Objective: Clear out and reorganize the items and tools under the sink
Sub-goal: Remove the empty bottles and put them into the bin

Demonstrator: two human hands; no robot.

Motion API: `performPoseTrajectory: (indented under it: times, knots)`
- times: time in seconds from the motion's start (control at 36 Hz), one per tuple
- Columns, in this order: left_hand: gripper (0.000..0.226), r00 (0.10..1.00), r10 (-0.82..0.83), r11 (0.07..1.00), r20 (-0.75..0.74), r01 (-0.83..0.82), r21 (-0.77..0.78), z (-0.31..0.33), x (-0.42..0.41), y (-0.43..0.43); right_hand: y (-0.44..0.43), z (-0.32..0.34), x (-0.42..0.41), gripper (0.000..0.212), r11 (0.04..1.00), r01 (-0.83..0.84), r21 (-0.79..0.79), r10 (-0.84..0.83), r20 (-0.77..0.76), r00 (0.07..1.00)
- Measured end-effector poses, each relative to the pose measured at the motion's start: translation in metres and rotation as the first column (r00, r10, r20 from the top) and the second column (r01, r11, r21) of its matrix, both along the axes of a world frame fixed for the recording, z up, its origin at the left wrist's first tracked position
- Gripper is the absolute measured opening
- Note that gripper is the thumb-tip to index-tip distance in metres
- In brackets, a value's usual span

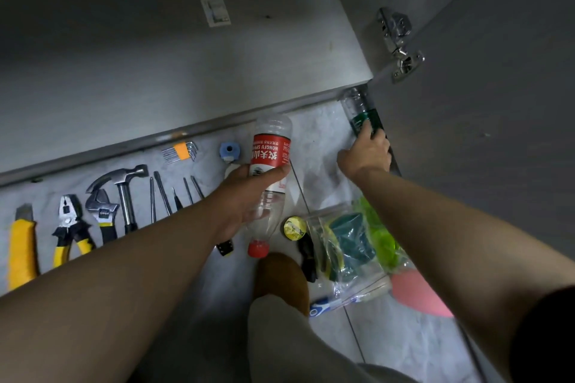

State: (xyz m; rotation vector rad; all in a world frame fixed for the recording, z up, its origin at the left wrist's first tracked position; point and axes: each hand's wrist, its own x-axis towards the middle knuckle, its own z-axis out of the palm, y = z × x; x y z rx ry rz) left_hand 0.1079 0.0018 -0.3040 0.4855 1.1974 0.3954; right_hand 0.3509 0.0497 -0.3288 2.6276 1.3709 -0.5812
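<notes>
On the grey tiled floor before the cabinet, two clear plastic bottles are being handled. The left hand grips the red-labelled bottle round its middle, thumb laid across the label, with the red cap pointing toward the person and the ribbed base toward the cabinet; the bottle looks empty. Its label carries white lettering on red, legible as "NONGFU SPRI" beside large Chinese characters, the rest hidden by the hand. The right hand has its fingers curled round the green-labelled bottle, which lies against the lower edge of the open cabinet door, below the metal hinge; its label text is too small to read. To the left, tools lie in a row on the floor: a yellow utility knife, pliers, an adjustable wrench, a hammer, several screwdrivers and a set of hex keys. Between the forearms lie a round tin and a clear bag of green and yellow sponges. A small sticker on the cabinet panel is illegible.
</notes>
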Motion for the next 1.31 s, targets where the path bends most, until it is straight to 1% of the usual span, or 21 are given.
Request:
performPoseTrajectory:
  times: [0.08,0.14,0.17,0.19,0.28,0.33,0.39,0.44,0.5,0.53,0.58,0.61,0.69,0.81,0.89,0.97,1.0,1.11,1.19,1.31]
  knots:
    - [0.052,1.0,-0.028,1.0,-0.006,0.028,0.007,-0.002,-0.002,-0.001,0.007,-0.003,-0.003,0.093,0.996,0.05,-0.074,-0.048,0.018,0.999]
    - [0.052,1.0,-0.026,1.0,-0.011,0.026,0.004,-0.004,-0.002,0.0,0.004,-0.003,-0.011,0.095,0.992,0.019,-0.124,-0.011,0.059,0.998]
    - [0.052,1.0,-0.021,1.0,-0.013,0.021,0.001,-0.005,-0.002,0.001,0.001,-0.003,-0.017,0.093,0.993,-0.022,-0.119,0.033,0.091,0.995]
    - [0.051,1.0,-0.016,1.0,-0.015,0.016,-0.001,-0.005,-0.001,0.002,-0.003,-0.003,-0.024,0.089,0.994,-0.07,-0.085,0.081,0.123,0.989]
    - [0.05,1.0,-0.012,1.0,-0.011,0.011,-0.001,-0.006,0.001,0.002,-0.014,-0.002,-0.037,0.077,0.974,-0.21,0.089,0.186,0.222,0.957]
    - [0.059,1.0,-0.012,1.0,-0.009,0.012,0.004,-0.005,0.002,0.002,-0.015,-0.004,-0.038,0.08,0.966,-0.226,0.127,0.191,0.241,0.952]
    - [0.063,1.0,-0.013,1.0,-0.013,0.013,0.001,-0.004,0.003,0.002,-0.011,-0.006,-0.034,0.093,0.987,-0.146,0.07,0.131,0.184,0.974]
    - [0.055,1.0,-0.012,1.0,-0.023,0.012,-0.006,-0.002,0.003,0.001,-0.006,-0.009,-0.03,0.103,0.999,-0.038,-0.033,0.041,0.098,0.994]
    - [0.049,0.999,-0.012,1.0,-0.035,0.012,-0.013,0.0,0.001,0.001,-0.003,-0.011,-0.027,0.1,0.994,0.044,-0.098,-0.043,0.016,0.999]
    - [0.048,0.999,-0.017,1.0,-0.042,0.016,-0.015,0.001,0.0,0.0,-0.003,-0.013,-0.027,0.094,0.992,0.066,-0.104,-0.068,-0.019,0.998]
    - [0.048,0.998,-0.032,0.999,-0.055,0.031,-0.015,0.003,-0.003,-0.001,-0.006,-0.013,-0.029,0.078,0.994,0.071,-0.086,-0.076,-0.061,0.995]
    - [0.048,0.998,-0.037,0.999,-0.059,0.036,-0.015,0.004,-0.004,-0.001,-0.008,-0.013,-0.031,0.073,0.995,0.062,-0.075,-0.067,-0.068,0.995]
    - [0.049,0.996,-0.045,0.999,-0.071,0.043,-0.02,0.011,-0.007,0.0,-0.016,-0.005,-0.04,0.068,0.998,0.054,-0.017,-0.055,-0.084,0.995]
    - [0.045,0.994,-0.079,0.997,-0.082,0.079,-0.001,0.029,-0.007,0.0,-0.03,0.019,-0.048,0.068,0.993,0.06,0.097,-0.046,-0.138,0.989]
    - [0.05,0.989,-0.118,0.992,-0.087,0.121,0.028,0.049,-0.006,0.001,-0.043,0.042,-0.051,0.068,0.985,0.095,0.145,-0.063,-0.211,0.975]
    - [0.062,0.978,-0.171,0.979,-0.118,0.182,0.092,0.077,-0.004,0.002,-0.061,0.072,-0.052,0.069,0.967,0.194,0.166,-0.123,-0.364,0.923]
    - [0.066,0.974,-0.188,0.972,-0.125,0.203,0.123,0.088,-0.004,0.001,-0.069,0.083,-0.051,0.069,0.961,0.214,0.177,-0.13,-0.394,0.91]
    - [0.073,0.949,-0.276,0.92,-0.151,0.307,0.246,0.14,-0.004,-0.009,-0.103,0.132,-0.042,0.067,0.926,0.277,0.258,-0.108,-0.52,0.847]
    - [0.07,0.92,-0.327,0.852,-0.216,0.385,0.353,0.182,0.003,-0.023,-0.133,0.172,-0.029,0.074,0.919,0.282,0.275,-0.102,-0.525,0.845]
    - [0.066,0.899,-0.335,0.792,-0.282,0.431,0.433,0.238,0.024,-0.05,-0.19,0.231,0.0,0.08,0.94,0.195,0.279,-0.035,-0.492,0.87]
